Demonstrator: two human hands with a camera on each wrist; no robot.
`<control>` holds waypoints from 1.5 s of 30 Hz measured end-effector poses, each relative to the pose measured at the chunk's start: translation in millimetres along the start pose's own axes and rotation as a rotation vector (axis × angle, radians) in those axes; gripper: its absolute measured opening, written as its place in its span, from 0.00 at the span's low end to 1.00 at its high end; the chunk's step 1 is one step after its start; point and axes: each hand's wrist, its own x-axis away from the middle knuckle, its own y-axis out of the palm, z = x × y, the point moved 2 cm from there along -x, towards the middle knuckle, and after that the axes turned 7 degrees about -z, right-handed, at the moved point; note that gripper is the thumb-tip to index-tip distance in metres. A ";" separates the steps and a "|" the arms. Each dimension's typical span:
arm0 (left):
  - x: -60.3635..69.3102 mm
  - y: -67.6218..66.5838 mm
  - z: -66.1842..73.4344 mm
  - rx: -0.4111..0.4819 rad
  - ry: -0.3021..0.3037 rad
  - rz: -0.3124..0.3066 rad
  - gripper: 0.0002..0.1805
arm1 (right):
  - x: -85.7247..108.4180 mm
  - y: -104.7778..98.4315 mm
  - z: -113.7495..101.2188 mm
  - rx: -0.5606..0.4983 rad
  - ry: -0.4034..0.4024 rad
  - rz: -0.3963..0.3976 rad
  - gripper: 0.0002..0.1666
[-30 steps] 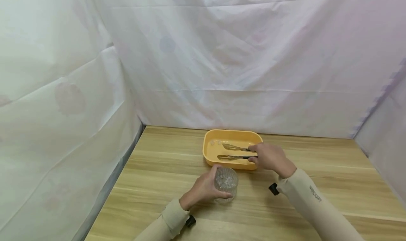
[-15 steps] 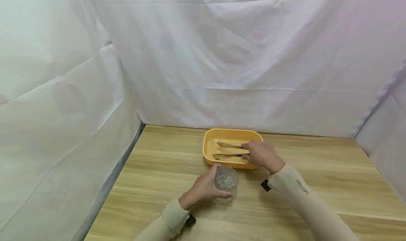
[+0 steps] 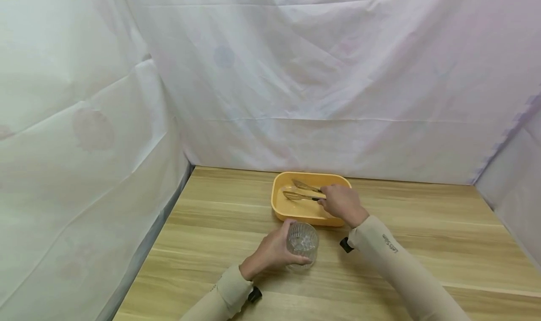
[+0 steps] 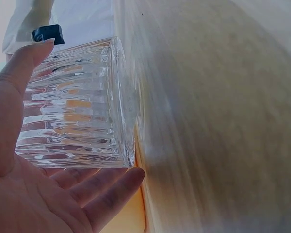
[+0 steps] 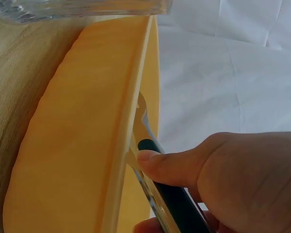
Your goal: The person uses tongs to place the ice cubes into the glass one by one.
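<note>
A clear ribbed glass (image 3: 302, 240) stands on the wooden table, with my left hand (image 3: 272, 248) curled around its left side. In the left wrist view, the thumb and fingers lie along opposite sides of the ribbed glass (image 4: 75, 107). My right hand (image 3: 341, 202) grips metal tongs with dark handles (image 3: 298, 196); their two tips are spread apart inside the yellow tray (image 3: 310, 220). From the right wrist, the thumb presses on the dark handle (image 5: 179, 201) beside the tray wall (image 5: 77, 121). Whether anything lies between the tips is too small to tell.
The tray stands at the back of the wooden table (image 3: 220, 203), close to a white cloth backdrop (image 3: 270, 77). Another cloth wall (image 3: 84, 171) runs along the left side. The glass is just in front of the tray.
My right hand has moved left and slightly back, carrying the tongs further into the tray toward its far left corner. The left hand and the glass have stayed in place.
</note>
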 end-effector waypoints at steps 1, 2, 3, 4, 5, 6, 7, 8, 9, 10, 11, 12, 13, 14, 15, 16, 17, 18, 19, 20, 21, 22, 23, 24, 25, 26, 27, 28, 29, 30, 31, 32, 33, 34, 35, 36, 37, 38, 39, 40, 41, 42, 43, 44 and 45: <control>0.3 0.0 0.2 0.001 -0.001 0.000 0.54 | -0.2 0.2 -0.1 -0.004 -0.005 -0.006 0.20; 0.5 0.1 0.3 0.003 -0.001 -0.001 0.54 | -0.4 0.7 0.0 -0.006 -0.013 -0.008 0.18; 0.5 0.2 0.3 0.006 -0.002 -0.001 0.54 | -0.3 1.3 0.1 -0.011 -0.022 -0.008 0.16; 0.6 0.2 0.3 0.006 -0.002 -0.001 0.54 | -0.3 1.6 0.0 -0.013 -0.029 -0.008 0.14; 0.7 0.1 0.5 0.009 -0.005 -0.001 0.54 | 0.0 1.6 -0.5 -0.012 -0.037 -0.004 0.13; 1.0 -0.3 0.6 0.007 -0.007 -0.002 0.54 | 0.1 1.9 -1.1 -0.008 -0.046 0.001 0.12; 1.0 -0.5 0.7 0.007 -0.011 -0.002 0.54 | 0.0 2.1 -1.8 -0.010 -0.053 0.007 0.12; 1.1 -0.9 0.8 0.007 -0.014 -0.002 0.54 | -0.4 2.2 -2.7 -0.006 -0.058 0.010 0.12; 1.2 -1.3 1.0 0.007 -0.018 -0.001 0.54 | -0.8 2.1 -3.9 -0.003 -0.061 0.010 0.12; 1.4 -1.6 1.2 0.004 -0.021 0.000 0.54 | -1.3 1.9 -5.2 -0.001 -0.059 0.008 0.14; 1.5 -2.1 1.4 0.000 -0.022 0.000 0.54 | -1.6 1.6 -6.5 0.005 -0.059 0.011 0.15; 1.5 -2.3 1.5 -0.003 -0.024 0.000 0.54 | -2.2 1.9 -7.7 0.009 -0.062 0.011 0.15; 1.6 -2.4 1.7 -0.004 -0.024 0.000 0.54 | -2.4 1.8 -9.0 0.011 -0.064 0.010 0.15; 1.8 -2.6 1.9 -0.006 -0.023 0.001 0.54 | -2.8 1.7 -10.2 0.016 -0.062 0.008 0.14; 1.8 -2.5 1.9 -0.007 -0.022 0.001 0.54 | -3.1 1.8 -11.2 0.019 -0.058 0.010 0.13; 1.8 -2.5 1.9 -0.008 -0.021 0.002 0.54 | -3.5 1.9 -12.1 0.020 -0.054 0.011 0.12; 1.6 -2.4 1.8 -0.010 -0.020 0.001 0.54 | -3.8 2.0 -12.9 0.024 -0.052 0.013 0.11; 1.5 -2.3 1.6 -0.007 -0.017 0.003 0.54 | -4.0 2.2 -13.4 0.024 -0.049 0.012 0.10; 1.5 -2.1 1.5 -0.007 -0.015 0.005 0.54 | -4.2 1.9 -13.9 0.026 -0.044 0.013 0.09; 1.3 -1.8 1.4 -0.004 -0.013 0.006 0.54 | -4.5 1.8 -14.2 0.031 -0.040 0.015 0.08; 1.1 -1.7 1.3 -0.003 -0.013 0.006 0.53 | -4.7 2.0 -14.3 0.035 -0.039 0.017 0.08; 1.0 -1.6 1.3 -0.002 -0.012 0.007 0.53 | -4.5 2.2 -14.4 0.040 -0.041 0.021 0.07; 0.9 -1.5 1.3 -0.003 -0.011 0.007 0.53 | -4.4 2.5 -14.3 0.043 -0.042 0.023 0.07; 0.9 -1.4 1.2 -0.001 -0.012 0.009 0.53 | -4.2 2.7 -14.2 0.046 -0.044 0.030 0.07; 0.7 -1.4 1.2 -0.004 -0.013 0.007 0.53 | -3.8 3.1 -14.0 0.049 -0.048 0.039 0.06; 0.8 -1.4 1.2 -0.004 -0.015 0.006 0.54 | -3.2 3.5 -13.8 0.052 -0.055 0.049 0.06; 0.9 -1.5 1.2 -0.006 -0.017 0.006 0.54 | -2.6 3.9 -13.8 0.056 -0.060 0.060 0.06; 1.0 -1.6 1.1 -0.008 -0.020 0.006 0.54 | -2.0 4.3 -13.6 0.060 -0.065 0.072 0.06; 1.1 -1.6 1.2 -0.010 -0.021 0.007 0.54 | -1.4 4.7 -13.6 0.064 -0.066 0.082 0.06; 1.2 -1.6 1.2 -0.011 -0.022 0.007 0.54 | -0.9 5.1 -13.5 0.070 -0.070 0.092 0.06; 1.3 -1.7 1.1 -0.014 -0.023 0.008 0.55 | -0.4 5.6 -13.4 0.072 -0.072 0.100 0.06; 1.6 -1.7 1.2 -0.014 -0.024 0.008 0.55 | 0.1 6.1 -13.5 0.078 -0.074 0.107 0.06; 1.6 -1.6 1.0 -0.016 -0.025 0.008 0.55 | 0.6 6.6 -13.5 0.076 -0.072 0.111 0.06; 1.8 -1.6 1.0 -0.015 -0.024 0.009 0.55 | 1.1 7.1 -13.4 0.074 -0.072 0.115 0.06; 1.9 -1.4 1.0 -0.013 -0.023 0.008 0.55 | 1.6 7.7 -13.3 0.075 -0.073 0.117 0.07; 2.0 -1.3 0.8 -0.012 -0.023 0.007 0.55 | 2.1 8.4 -13.0 0.077 -0.077 0.123 0.07; 2.0 -1.1 0.5 -0.011 -0.022 0.005 0.55 | 2.8 9.1 -12.4 0.079 -0.079 0.127 0.08; 2.0 -1.0 0.2 -0.008 -0.021 0.003 0.54 | 3.8 9.6 -11.8 0.083 -0.079 0.129 0.08; 2.0 -0.8 0.1 -0.005 -0.019 0.003 0.54 | 5.0 9.8 -11.0 0.085 -0.079 0.132 0.09; 1.9 -0.7 -0.1 -0.003 -0.018 0.002 0.54 | 6.4 10.1 -10.2 0.090 -0.080 0.135 0.09; 1.7 -0.5 -0.2 0.000 -0.016 0.001 0.54 | 8.2 10.2 -9.3 0.092 -0.083 0.139 0.10; 1.6 -0.4 -0.4 0.002 -0.015 0.001 0.54 | 10.3 9.9 -8.4 0.089 -0.082 0.143 0.10; 1.5 -0.4 -0.4 0.003 -0.015 0.000 0.54 | 12.6 9.3 -7.4 0.084 -0.081 0.146 0.10; 1.5 -0.4 -0.4 0.004 -0.015 0.000 0.54 | 15.3 8.5 -6.4 0.078 -0.083 0.154 0.10; 1.7 -0.4 -0.4 0.004 -0.015 0.002 0.54 | 18.2 7.3 -5.5 0.073 -0.087 0.165 0.10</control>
